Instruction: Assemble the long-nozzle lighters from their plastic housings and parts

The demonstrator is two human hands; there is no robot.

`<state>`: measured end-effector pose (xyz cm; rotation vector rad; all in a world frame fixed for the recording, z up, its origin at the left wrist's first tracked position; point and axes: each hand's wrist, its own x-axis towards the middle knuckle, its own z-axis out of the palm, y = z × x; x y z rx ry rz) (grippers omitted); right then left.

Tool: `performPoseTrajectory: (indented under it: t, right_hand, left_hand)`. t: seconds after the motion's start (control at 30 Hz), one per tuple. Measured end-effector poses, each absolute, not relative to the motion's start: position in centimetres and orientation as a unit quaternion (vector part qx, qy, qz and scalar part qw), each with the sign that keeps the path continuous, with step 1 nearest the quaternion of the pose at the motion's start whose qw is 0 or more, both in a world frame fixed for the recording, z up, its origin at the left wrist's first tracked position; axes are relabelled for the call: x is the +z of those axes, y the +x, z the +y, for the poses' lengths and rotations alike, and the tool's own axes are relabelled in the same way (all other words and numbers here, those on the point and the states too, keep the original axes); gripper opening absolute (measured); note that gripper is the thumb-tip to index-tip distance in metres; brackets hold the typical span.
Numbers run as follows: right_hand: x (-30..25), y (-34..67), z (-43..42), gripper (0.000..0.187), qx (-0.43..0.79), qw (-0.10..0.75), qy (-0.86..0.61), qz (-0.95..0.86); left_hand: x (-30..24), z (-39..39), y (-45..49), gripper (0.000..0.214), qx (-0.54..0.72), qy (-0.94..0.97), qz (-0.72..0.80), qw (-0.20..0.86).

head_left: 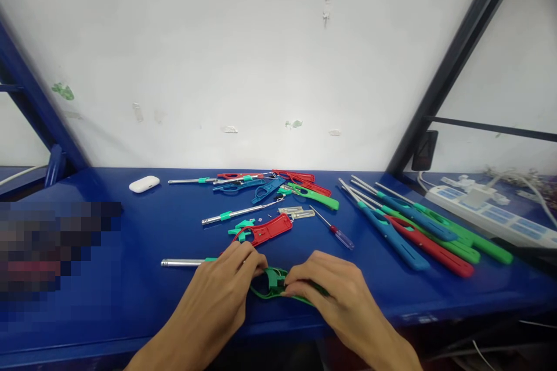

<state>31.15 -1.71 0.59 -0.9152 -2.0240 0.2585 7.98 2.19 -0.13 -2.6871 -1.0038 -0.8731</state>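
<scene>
Near the table's front edge, a green lighter's opened handle lies between my hands. My left hand has its fingers closed at the left end of the handle, by a metal tube with a light green collar that sticks out to the left. Pinched fingers of my right hand are on the handle's right part, beside a green inner piece; any small part inside the pinch is hidden. Just beyond my hands lie a red handle shell and light green plastic pieces.
A screwdriver and small metal plates lie behind my hands. Farther back are loose tubes and coloured shells. Several whole lighters lie right, near a power strip. A white case is at left.
</scene>
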Motion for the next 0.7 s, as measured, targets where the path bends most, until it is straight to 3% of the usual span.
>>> performPoseTrajectory:
  t: [0.7]
  right_hand:
    - [-0.1, 31.2, -1.7, 0.008, 0.082, 0.387, -0.408, -0.823]
  left_hand:
    - [0.5, 3.3, 7.2, 0.04, -0.315, -0.902, -0.296, 0.006]
